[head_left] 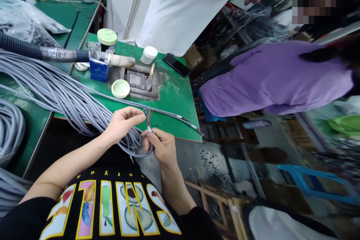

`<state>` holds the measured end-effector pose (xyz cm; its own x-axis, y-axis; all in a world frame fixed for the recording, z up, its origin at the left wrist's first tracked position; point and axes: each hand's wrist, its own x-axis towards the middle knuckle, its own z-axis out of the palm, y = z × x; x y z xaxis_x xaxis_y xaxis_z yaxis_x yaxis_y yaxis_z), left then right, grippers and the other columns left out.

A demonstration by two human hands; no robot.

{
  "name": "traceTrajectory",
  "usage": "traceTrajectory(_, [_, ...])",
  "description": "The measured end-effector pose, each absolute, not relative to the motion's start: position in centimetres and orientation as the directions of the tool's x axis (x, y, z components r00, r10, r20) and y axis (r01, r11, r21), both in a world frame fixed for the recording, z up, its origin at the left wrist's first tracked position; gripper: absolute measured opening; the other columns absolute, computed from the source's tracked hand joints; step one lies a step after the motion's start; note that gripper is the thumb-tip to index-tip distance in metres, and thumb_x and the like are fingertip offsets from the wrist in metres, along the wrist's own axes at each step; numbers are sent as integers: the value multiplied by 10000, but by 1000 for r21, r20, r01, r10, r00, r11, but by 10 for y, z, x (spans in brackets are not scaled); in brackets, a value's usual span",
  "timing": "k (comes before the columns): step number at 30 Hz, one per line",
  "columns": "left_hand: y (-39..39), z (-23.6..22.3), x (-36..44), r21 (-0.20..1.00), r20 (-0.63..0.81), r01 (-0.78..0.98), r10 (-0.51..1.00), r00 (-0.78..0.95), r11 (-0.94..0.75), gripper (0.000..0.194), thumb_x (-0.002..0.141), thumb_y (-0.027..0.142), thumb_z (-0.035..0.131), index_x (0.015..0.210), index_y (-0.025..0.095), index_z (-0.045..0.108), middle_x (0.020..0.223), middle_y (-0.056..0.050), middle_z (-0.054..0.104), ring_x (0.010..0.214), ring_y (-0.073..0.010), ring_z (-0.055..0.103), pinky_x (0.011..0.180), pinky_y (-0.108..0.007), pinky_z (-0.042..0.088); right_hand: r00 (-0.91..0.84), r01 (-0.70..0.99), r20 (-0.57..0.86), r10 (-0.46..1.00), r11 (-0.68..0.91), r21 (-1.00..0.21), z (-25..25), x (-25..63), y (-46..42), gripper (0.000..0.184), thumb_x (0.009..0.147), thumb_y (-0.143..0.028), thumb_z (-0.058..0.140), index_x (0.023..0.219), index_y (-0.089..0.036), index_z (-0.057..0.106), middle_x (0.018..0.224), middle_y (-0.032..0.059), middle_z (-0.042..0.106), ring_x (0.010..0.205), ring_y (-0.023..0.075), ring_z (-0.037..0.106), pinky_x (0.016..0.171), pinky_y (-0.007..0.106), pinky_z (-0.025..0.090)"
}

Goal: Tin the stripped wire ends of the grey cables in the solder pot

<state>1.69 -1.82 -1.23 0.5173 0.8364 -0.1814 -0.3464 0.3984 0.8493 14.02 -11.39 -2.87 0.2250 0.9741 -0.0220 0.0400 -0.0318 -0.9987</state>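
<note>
My right hand (pixel 161 146) is closed around the end of a grey cable (pixel 142 152), pinching it just below where its thin coloured wires (pixel 148 115) fan out upward. My left hand (pixel 123 122) hovers beside those wires, its fingertips pinched together at the wire ends. The cable loops down under both hands and back to a big bundle of grey cables (pixel 53 90) on the left. Both hands are at the front edge of a green bench (pixel 171 93).
On the bench lie a metal solder pot (pixel 137 80), a blue box (pixel 98 69), round lids (pixel 120 88), a white jar (pixel 149 54) and a phone (pixel 177 65). A person in a purple shirt (pixel 275 78) stands right. A wooden stool (pixel 219 202) is below.
</note>
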Motion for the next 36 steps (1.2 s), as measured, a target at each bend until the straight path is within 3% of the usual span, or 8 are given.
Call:
traceTrajectory(21, [-16, -11, 16, 859, -214, -332, 863, 457, 389, 386, 480, 441, 865, 643, 143, 682, 636, -7, 694, 607, -120, 609, 675, -279, 506, 191, 87, -6, 982, -23, -996, -23, 140, -109, 266, 822, -393, 596, 708, -169, 682, 418, -35, 547, 353, 82, 455, 381, 207, 369])
traceTrajectory(27, [-17, -11, 16, 896, -164, -304, 878, 451, 323, 372, 520, 454, 845, 643, 146, 676, 616, 1, 675, 599, -117, 604, 650, -266, 498, 252, 84, -33, 967, -56, -995, -13, 141, -102, 226, 730, -336, 680, 898, -185, 661, 477, -66, 572, 380, 89, 498, 403, 212, 417])
traceTrajectory(30, [-18, -11, 18, 918, -124, -280, 874, 469, 280, 379, 539, 474, 830, 646, 147, 672, 616, 0, 668, 595, -115, 589, 628, -260, 488, 317, 192, 47, 947, -16, -981, -6, 142, -94, 258, 706, -343, 706, 908, -196, 641, 482, -82, 543, 389, 83, 477, 407, 208, 395])
traceTrajectory(36, [-18, -14, 23, 962, -30, -233, 903, 428, 143, 327, 618, 447, 791, 666, 146, 674, 622, -6, 655, 586, -102, 541, 614, -246, 451, 353, 416, 243, 904, 81, -906, 4, 144, -82, 192, 853, -355, 561, 764, -191, 606, 511, -60, 516, 428, 75, 456, 472, 216, 389])
